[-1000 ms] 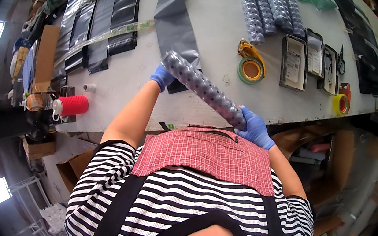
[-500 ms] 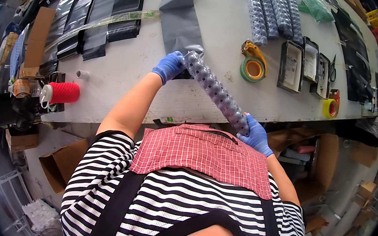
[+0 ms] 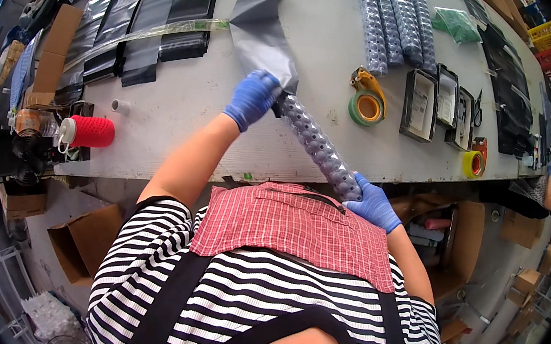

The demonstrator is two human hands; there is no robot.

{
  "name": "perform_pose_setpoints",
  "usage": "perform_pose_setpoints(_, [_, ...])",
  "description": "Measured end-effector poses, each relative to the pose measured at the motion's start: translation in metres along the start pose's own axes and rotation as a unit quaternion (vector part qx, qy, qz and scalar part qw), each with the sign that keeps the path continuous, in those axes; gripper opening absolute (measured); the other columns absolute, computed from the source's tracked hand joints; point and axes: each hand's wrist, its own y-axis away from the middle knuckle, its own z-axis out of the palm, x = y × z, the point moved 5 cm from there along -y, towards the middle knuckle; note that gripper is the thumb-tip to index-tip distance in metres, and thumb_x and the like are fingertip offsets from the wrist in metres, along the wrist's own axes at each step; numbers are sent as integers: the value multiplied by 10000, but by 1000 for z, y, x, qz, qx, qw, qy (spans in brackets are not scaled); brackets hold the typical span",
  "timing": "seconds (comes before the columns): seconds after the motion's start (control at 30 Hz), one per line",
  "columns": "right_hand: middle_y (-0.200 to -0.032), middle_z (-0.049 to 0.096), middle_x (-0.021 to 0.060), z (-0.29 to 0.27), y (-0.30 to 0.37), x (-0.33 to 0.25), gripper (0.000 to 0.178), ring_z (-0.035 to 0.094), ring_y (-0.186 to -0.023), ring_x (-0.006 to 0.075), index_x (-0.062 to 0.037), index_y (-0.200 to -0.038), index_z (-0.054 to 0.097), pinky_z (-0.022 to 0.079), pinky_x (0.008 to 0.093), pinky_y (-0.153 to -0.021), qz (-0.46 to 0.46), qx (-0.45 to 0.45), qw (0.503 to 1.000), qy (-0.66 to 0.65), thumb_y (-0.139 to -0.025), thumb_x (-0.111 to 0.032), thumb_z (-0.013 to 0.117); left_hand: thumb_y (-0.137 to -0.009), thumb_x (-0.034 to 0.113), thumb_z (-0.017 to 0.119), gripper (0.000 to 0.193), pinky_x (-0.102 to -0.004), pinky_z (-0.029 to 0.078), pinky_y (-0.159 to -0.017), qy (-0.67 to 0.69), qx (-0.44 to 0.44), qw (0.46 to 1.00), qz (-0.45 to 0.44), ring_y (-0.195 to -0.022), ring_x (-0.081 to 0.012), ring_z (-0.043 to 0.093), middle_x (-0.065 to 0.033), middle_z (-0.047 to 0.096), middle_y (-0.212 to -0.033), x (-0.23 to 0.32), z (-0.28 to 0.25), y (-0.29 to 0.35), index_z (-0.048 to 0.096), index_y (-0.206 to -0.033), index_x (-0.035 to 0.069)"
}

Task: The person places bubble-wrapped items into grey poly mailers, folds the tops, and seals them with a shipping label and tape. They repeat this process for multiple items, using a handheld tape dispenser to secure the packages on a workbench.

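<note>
A: Where are the hands?

B: Apart. The right hand (image 3: 374, 205), in a blue glove, is clamped around the near end of a bubble-wrapped roll (image 3: 319, 148). The left hand (image 3: 254, 99), gloved too, curls at the near end of a long grey plastic bag (image 3: 265, 16). I can't tell whether its fingers pinch the film, the roll or both.

A: And the roll itself?

B: It slants over the near edge of the counter (image 3: 166, 110), its near end to the right, its far end meeting the bag. Whether any of it is inside, I can't make out.

A: How would it handle?

B: Light, I'd judge, and stiff enough along its length to be steered from one end. The skin looks soft and glossy, so a hard squeeze could pop bubbles. I'd cup the whole palm round the near end. The bag seems thin, floppy and slippery; pinch it at its near edge.

A: What's farther out?

B: To the right, a yellow tape dispenser (image 3: 367, 101), then three open boxes (image 3: 418, 107); beyond them, four more wrapped rolls (image 3: 404, 23). On the far left lie flat dark bags (image 3: 192, 7), and nearer, a red bottle (image 3: 93, 131).
</note>
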Motion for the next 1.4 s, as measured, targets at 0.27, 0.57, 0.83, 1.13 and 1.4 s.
perform_pose_setpoints(0.27, [-1070,656,131,7,-3,-33,723,633,-952,223,1,-1384,464,506,323,-874,-15,-38,976,-214,-760,-244,734,-778,220,735,336,-450,471,-932,220,65,888,-399,-1014,-391,623,-212,677,-1020,-68,48,46,683,-1020,-7])
perform_pose_setpoints(0.57, [-1157,606,288,37,-141,-137,724,610,-1029,455,24,-1376,396,497,464,-908,-114,188,968,122,-850,-396,660,-828,166,607,222,-437,527,-745,156,-121,926,-323,-816,-377,681,-248,691,-864,-113,75,-9,709,-928,-4])
perform_pose_setpoints(0.83, [-985,697,224,28,-310,-115,467,673,-873,327,28,-1178,618,515,418,-805,-39,278,959,-38,-903,-350,640,-867,287,556,320,-448,507,-759,79,-106,944,-302,-814,-398,652,-254,673,-850,-117,61,5,694,-937,7])
perform_pose_setpoints(1.13, [-910,723,161,50,-228,-68,222,675,-776,232,-45,-1069,705,536,367,-737,-154,-31,982,108,-879,-125,623,-881,249,578,255,-378,529,-641,134,-348,903,-215,-668,-235,663,-122,702,-761,-59,80,83,711,-941,40])
perform_pose_setpoints(1.4, [-974,726,167,75,-170,-40,267,669,-864,216,-60,-1040,720,519,381,-820,-177,-144,973,23,-876,-225,589,-881,372,600,351,-390,536,-715,266,-400,857,-184,-743,-253,681,-153,715,-854,-17,92,107,719,-950,50])
